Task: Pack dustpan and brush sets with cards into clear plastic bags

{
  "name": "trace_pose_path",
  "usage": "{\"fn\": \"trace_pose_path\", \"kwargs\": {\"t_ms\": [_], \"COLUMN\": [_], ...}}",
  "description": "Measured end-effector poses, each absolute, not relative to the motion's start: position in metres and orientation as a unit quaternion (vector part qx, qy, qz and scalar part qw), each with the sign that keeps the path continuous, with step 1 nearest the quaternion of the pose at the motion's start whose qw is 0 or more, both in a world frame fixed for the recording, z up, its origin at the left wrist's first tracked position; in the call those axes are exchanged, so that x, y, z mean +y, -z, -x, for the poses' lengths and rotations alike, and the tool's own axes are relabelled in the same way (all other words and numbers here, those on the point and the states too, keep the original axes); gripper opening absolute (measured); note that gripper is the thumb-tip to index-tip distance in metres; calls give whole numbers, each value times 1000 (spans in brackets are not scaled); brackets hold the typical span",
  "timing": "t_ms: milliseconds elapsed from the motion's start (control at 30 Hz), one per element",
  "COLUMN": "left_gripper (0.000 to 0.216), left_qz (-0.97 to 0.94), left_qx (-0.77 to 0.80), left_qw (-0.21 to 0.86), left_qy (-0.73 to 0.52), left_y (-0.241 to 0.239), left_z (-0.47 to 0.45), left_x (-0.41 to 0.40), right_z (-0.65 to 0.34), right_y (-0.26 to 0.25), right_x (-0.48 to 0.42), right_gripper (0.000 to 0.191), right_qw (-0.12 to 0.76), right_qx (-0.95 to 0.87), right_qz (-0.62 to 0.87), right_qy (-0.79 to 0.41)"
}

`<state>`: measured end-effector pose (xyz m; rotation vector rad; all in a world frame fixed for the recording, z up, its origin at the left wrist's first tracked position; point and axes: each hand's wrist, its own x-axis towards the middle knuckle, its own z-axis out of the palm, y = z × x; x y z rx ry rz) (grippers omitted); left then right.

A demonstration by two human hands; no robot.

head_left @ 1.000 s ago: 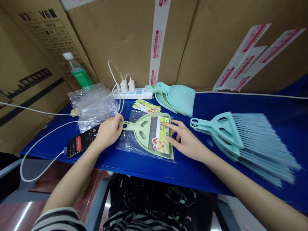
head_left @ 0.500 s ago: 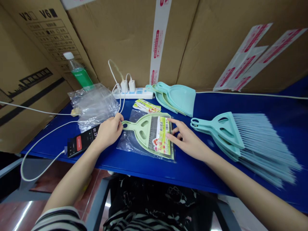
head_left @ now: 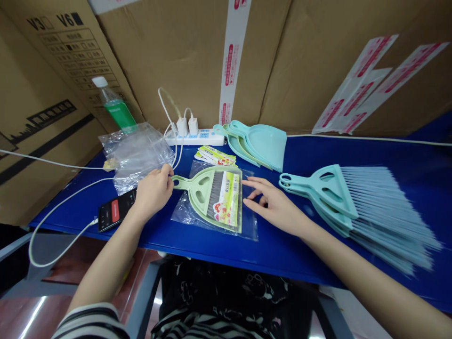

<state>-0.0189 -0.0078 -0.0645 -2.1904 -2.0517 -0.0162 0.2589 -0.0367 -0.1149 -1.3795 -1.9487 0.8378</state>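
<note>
A pale green dustpan lies on the table with a grey-bristled hand brush nested in it. Over the bristles is a yellow-and-white label card. A clear plastic bag spreads around the set; whether the set is inside or on top I cannot tell. My left hand is closed at the handle end, its fingertips pinching there. My right hand has its fingers apart over the bag's right side, just off the dustpan's wide edge. Its fingertips seem to rest on the plastic.
Blue dustpans are stacked behind, beside several label cards. Blue brushes lie at right. At left are clear bags, a phone on a cable and a bottle. A power strip sits against the cardboard boxes.
The green dustpan, brush and label have slid left with my left hand, while the bag's right edge stays put. A gap has opened between my right fingertips and the label.
</note>
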Motion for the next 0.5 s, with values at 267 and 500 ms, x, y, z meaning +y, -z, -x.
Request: {"fn": "trace_pose_path", "kwargs": {"t_ms": [267, 500], "left_gripper": [23, 20], "left_qz": [734, 812], "left_qx": [-667, -547], "left_qw": [123, 146], "left_qy": [27, 141], "left_y": [68, 74], "left_z": [28, 31], "left_x": [-8, -6], "right_z": [-261, -262], "right_y": [118, 118], "right_x": [-36, -37], "right_gripper": [48, 49], "right_qw": [320, 323], "right_qx": [-730, -728], "right_qz": [514, 509], "right_qy": [-316, -327]}}
